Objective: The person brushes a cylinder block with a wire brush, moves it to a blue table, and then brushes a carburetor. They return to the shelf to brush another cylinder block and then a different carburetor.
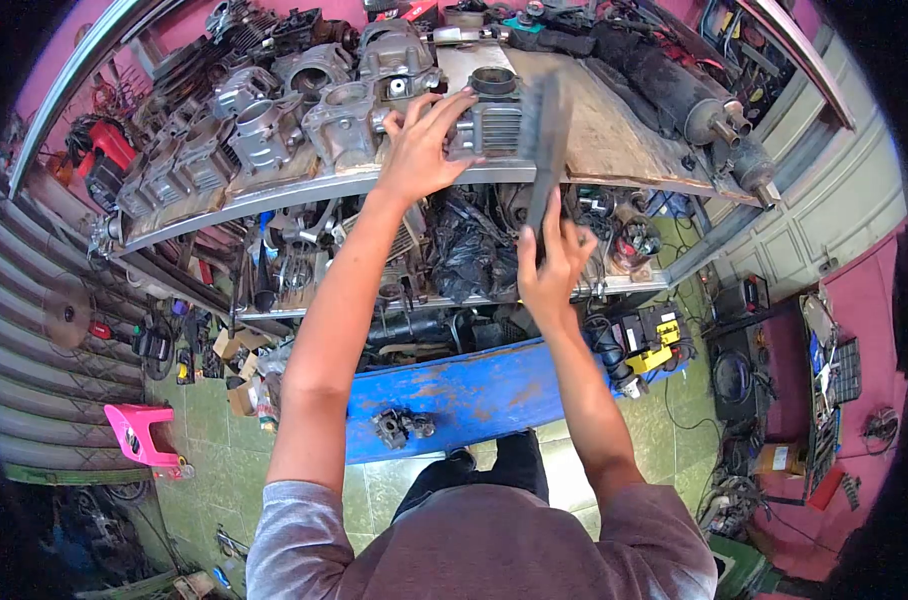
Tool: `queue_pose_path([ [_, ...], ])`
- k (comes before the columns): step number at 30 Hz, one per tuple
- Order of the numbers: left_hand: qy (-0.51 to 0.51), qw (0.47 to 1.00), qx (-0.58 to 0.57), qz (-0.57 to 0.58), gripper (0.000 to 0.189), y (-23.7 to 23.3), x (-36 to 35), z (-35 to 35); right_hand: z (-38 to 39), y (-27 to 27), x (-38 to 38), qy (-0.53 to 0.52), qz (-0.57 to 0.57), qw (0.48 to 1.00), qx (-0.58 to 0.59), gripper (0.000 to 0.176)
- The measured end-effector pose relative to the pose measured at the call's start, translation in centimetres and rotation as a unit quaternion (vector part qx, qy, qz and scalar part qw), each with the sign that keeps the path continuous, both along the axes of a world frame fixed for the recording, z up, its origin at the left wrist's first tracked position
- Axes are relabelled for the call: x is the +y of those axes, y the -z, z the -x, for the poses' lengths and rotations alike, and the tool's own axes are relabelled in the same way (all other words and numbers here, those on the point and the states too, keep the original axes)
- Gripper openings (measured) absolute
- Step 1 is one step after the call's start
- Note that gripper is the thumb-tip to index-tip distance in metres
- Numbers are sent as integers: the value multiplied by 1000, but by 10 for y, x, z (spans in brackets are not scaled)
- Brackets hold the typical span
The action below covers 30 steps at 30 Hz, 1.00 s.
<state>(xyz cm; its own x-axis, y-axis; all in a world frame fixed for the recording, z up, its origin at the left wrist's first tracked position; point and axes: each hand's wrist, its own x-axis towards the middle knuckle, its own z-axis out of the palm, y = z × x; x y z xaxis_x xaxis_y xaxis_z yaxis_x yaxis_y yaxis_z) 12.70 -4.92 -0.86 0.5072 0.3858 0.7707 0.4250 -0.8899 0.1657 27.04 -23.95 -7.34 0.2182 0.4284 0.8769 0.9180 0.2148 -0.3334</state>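
On the upper shelf stands a finned metal cylinder block (496,128) with a dark round opening on top. My left hand (429,145) is at its left side, fingers spread, the fingertips at its upper edge and the thumb low near its front. A long dark brush (549,125), blurred by motion, stands nearly upright at the block's right side. Its handle is in my right hand (554,265), with the index finger stretched along it. Several other cylinder blocks (344,125) stand in a row to the left.
Mufflers (689,100) lie on the shelf's right part. Below are a lower shelf with a black plastic bag (469,250) and loose parts, and a blue bench (474,395) bearing a small metal part (402,427). A pink stool (142,434) stands at left.
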Motion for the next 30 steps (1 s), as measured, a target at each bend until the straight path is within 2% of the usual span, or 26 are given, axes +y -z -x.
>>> queue_pose_path([
  [2,12,1000,-19,-4,78,-1,-2,-3,-1,-21,10,47,43,995,-71,64],
  [3,-13,1000,-27,-5,72,-2,-3,-7,1,-22,12,65,58,992,-90,64],
  [6,-68,997,-21,17,61,-10,-5,-16,5,-6,-6,67,85,990,-96,65],
  [8,-100,994,-9,40,56,-26,-7,-19,0,3,-11,34,88,994,-56,64],
  [10,-117,980,106,125,51,-48,-9,-21,-4,-4,-16,21,79,996,-38,63],
  [15,-129,978,113,119,48,-55,-10,-31,-12,-14,-11,20,70,996,-41,60],
  [17,-122,986,78,88,46,-49,-8,-31,-10,-6,-11,12,76,997,-32,60],
  [20,-118,987,89,58,51,-46,-3,-29,-9,-7,-10,-1,85,996,-14,60],
  [24,-108,994,32,-4,44,-33,3,-33,-14,-21,2,-9,45,999,-4,61],
  [30,-100,992,-59,-42,42,-5,4,-32,-20,-53,26,77,33,990,-116,64],
])
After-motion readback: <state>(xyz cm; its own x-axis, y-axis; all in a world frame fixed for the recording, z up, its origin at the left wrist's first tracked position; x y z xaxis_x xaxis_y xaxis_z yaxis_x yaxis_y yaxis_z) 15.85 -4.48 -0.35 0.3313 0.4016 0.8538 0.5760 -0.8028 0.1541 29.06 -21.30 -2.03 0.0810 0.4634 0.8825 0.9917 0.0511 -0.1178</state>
